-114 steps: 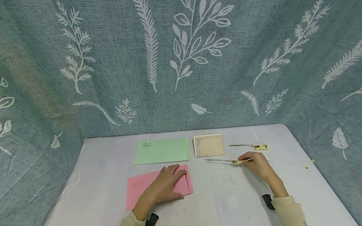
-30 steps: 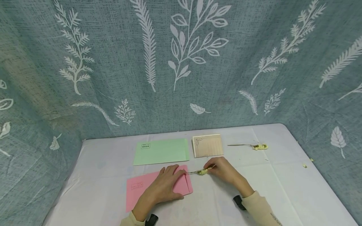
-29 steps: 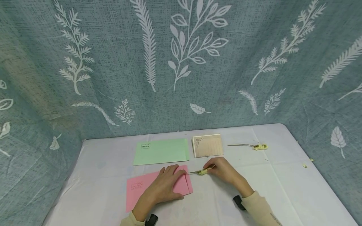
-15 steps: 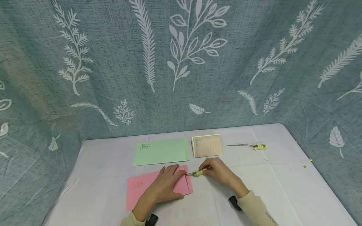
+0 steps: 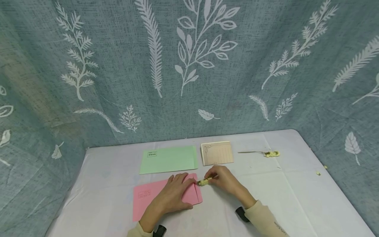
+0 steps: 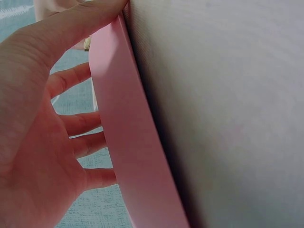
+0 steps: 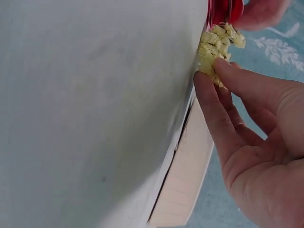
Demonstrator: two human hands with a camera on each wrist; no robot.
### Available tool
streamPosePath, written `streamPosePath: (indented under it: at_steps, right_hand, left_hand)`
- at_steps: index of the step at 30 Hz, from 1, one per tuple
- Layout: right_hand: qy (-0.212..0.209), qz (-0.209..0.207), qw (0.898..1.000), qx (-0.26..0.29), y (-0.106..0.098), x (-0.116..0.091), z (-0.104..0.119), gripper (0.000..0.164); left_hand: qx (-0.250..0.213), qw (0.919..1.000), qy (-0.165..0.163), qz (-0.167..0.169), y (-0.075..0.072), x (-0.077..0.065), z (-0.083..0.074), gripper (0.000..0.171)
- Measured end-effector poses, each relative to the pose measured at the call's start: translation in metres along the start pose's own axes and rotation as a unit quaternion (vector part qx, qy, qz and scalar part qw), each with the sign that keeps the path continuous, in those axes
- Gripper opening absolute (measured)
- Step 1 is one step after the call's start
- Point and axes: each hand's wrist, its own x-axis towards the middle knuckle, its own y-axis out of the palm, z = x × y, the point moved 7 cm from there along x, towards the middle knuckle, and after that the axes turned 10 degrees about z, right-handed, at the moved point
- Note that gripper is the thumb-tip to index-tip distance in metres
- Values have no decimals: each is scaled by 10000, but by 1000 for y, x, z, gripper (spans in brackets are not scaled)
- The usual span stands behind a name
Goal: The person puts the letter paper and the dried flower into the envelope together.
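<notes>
A pink envelope (image 5: 145, 205) lies flat on the table, its flap end facing right. My left hand (image 5: 170, 196) rests on it with fingers spread, the index fingertip at the mouth. In the left wrist view its fingers (image 6: 85, 121) reach straight to the envelope's edge. My right hand (image 5: 222, 181) pinches a dried yellow flower sprig (image 7: 218, 45) by its blossom end between thumb and fingers. The stem is hidden inside the envelope, and the blossoms sit right at the mouth. In the right wrist view the pink mouth (image 7: 223, 13) gapes a little.
Behind the pink envelope lies a green envelope (image 5: 168, 161), with a beige notepad (image 5: 218, 153) to its right. A second dried flower sprig (image 5: 270, 154) lies farther right. Small yellow petals (image 5: 318, 173) are scattered near the right edge. A leaf-patterned curtain (image 5: 165, 65) hangs behind the table.
My right hand has carried the flower sprig leftward from beside the notepad to the pink envelope. Over the last second its stem has slid into the mouth. The left hand has stayed in place.
</notes>
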Motion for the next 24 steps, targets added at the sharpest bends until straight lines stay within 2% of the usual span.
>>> streamPosePath:
  at_steps: [7, 14, 24]
  right_hand:
    - [171, 101, 9998, -67, 6, 4, 4, 15]
    - [232, 19, 9996, -178, 6, 5, 10, 14]
    - [376, -10, 9992, 95, 9, 8, 10, 14]
  left_hand:
    - [11, 10000, 11, -82, 0, -1, -1, 76]
    - [-4, 10000, -8, 19, -1, 1, 0, 78]
    - [-18, 10000, -29, 27, -2, 0, 0, 78]
